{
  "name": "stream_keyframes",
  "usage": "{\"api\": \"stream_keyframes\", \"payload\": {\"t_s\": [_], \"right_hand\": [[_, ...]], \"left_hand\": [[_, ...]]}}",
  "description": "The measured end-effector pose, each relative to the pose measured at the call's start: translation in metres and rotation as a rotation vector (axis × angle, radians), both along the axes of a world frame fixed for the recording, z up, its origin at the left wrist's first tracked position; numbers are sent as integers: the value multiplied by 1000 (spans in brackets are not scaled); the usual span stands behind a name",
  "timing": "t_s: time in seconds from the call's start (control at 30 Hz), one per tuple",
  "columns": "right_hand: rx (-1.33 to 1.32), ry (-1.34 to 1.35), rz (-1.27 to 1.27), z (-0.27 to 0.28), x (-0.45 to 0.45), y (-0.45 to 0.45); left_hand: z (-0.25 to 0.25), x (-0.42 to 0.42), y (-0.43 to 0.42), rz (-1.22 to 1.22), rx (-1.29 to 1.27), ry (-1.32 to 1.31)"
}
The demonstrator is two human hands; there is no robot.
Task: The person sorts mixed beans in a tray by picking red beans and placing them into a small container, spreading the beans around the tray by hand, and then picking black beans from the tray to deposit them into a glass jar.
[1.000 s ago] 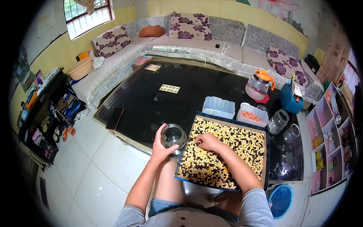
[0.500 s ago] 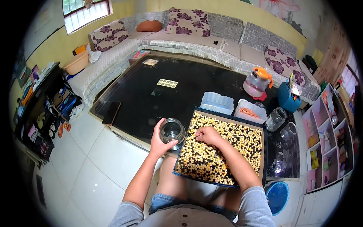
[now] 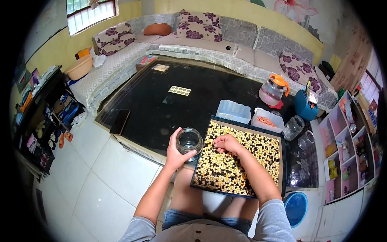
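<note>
My left hand (image 3: 175, 156) is wrapped round a clear glass jar (image 3: 189, 140), which stands mouth up beside the left edge of a shallow box. The box (image 3: 284, 159) has a dark blue outside and a brown inner wall, and lies over my lap and the table edge. A layer of mixed yellow kernels and black beans (image 3: 219, 177) fills it. Over the far left part of this mix is my right hand (image 3: 228, 144), its fingertips pinched together low at the surface. What is between those fingertips is too small to make out.
Behind the box stand a pale blue plastic container (image 3: 233, 111) and a white one (image 3: 266, 119) with pinkish pieces. Glass jars (image 3: 294, 128), an orange-lidded jug (image 3: 273, 92) and a phone (image 3: 120, 122) rest on the black table (image 3: 153, 105). A blue bucket (image 3: 296, 209) is at the lower right.
The view has shifted slightly. My right hand still pinches at the mix, its fingers slightly repositioned. My left hand keeps hold of the jar, which is tilted a little differently.
</note>
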State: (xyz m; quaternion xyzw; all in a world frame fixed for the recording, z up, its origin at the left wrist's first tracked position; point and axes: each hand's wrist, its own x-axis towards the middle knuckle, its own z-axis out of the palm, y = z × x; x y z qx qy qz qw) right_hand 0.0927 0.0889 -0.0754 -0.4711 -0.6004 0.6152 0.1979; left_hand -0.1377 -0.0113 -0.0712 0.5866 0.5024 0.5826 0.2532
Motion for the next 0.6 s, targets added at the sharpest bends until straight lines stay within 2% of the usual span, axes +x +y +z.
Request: {"api": "stream_keyframes", "payload": {"t_s": [0.13,0.2,0.6], "right_hand": [[-67,71,-92,-2,3,-3],[-182,206,-179,-5,6,-5],[-257,248,-311,11,13,-23]], "left_hand": [[2,0,-1,-15,-15,-1],[4,0,-1,-16,-15,-3],[5,3,-1,-4,21,7]]}}
